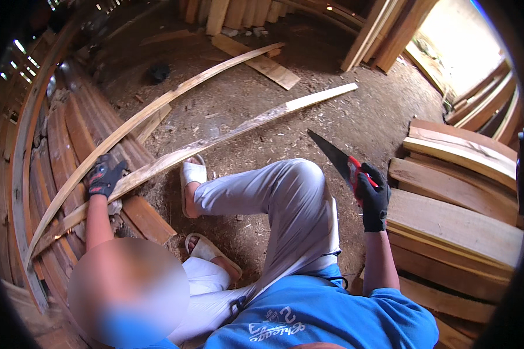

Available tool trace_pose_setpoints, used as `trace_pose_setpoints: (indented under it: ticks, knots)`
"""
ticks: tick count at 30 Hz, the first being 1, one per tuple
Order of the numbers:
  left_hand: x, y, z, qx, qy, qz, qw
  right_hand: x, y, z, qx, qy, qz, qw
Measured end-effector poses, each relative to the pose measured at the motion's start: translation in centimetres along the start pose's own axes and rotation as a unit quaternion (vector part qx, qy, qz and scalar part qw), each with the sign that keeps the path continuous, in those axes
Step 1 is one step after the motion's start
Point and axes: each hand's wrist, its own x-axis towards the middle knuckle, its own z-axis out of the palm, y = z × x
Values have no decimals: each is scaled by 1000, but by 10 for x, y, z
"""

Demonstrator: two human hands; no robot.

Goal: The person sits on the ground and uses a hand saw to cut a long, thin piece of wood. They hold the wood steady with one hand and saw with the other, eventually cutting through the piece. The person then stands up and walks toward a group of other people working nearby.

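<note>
My right hand (372, 196), in a black glove, grips the red handle of a handsaw (333, 154). The saw's dark blade points up and to the left, above the dirt floor and apart from any wood. On the left, my gloved left hand (106, 175) is open between two long wooden strips, thumb spread away from the other fingers. One strip (177, 92) is thin and bowed and passes on the hand's left side. The other strip (238, 129) is straighter, with a rough edge; my left wrist crosses over its lower part.
Stacked planks (448, 224) lie to my right. More boards (70, 131) are piled at the left, beneath the strips. A short board (259, 61) lies on the dirt floor (262, 139) ahead, and upright boards (390, 35) lean at the back. My bent knee (305, 174) stands between my hands.
</note>
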Motion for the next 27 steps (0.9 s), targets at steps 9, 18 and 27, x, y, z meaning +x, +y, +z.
trace_pose_setpoints:
  ticks: [9,18,27]
  knots:
    - [43,-81,43,64,135,-72,986,11,-21,27,-55,-43,-22,997]
    - [-21,66,17,-28,-38,196,980,26,-13,57,-51,-36,-41,997]
    - [-10,106,3,-3,-103,190,976,11,-30,52,-9,-74,-40,996]
